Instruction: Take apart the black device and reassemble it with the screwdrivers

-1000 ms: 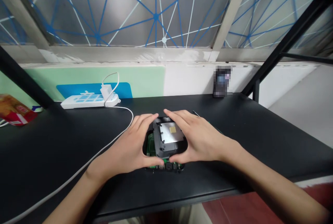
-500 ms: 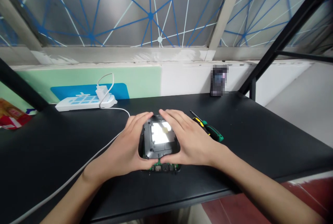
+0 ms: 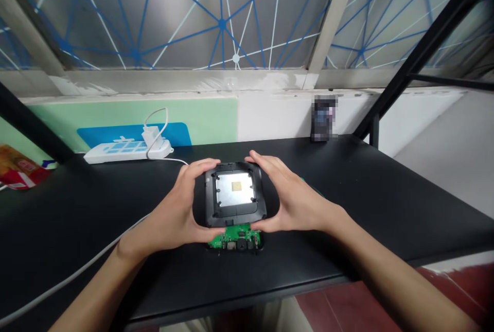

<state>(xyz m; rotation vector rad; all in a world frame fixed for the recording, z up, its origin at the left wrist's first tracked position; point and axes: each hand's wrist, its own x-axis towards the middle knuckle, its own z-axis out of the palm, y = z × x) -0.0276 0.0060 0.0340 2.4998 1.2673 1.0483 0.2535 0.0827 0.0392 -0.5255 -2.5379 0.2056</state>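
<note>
A black square plastic cover [image 3: 234,210], inner side up with a silver metal plate and a small yellowish pad at its middle, is held between both my hands. My left hand [image 3: 179,208] grips its left side, fingers at the far edge and thumb at the near edge. On the opposite side my right hand [image 3: 293,198] pinches its right corners the same way. Below the cover lies a green circuit board [image 3: 236,234] in a black housing on the table; its near edge with connectors shows, and the cover hides the rest.
A white power strip [image 3: 116,153] with a plugged-in charger [image 3: 152,137] stands at the back left, its white cable [image 3: 88,265] running across the table [image 3: 347,239]. A red and orange packet [image 3: 23,167] lies far left. A blurred dark object [image 3: 323,118] leans on the back wall.
The cover has risen off the board and turned straighter, with both hands on it, so more of the board shows. The screwdrivers seen half a second ago are now mostly behind my right hand.
</note>
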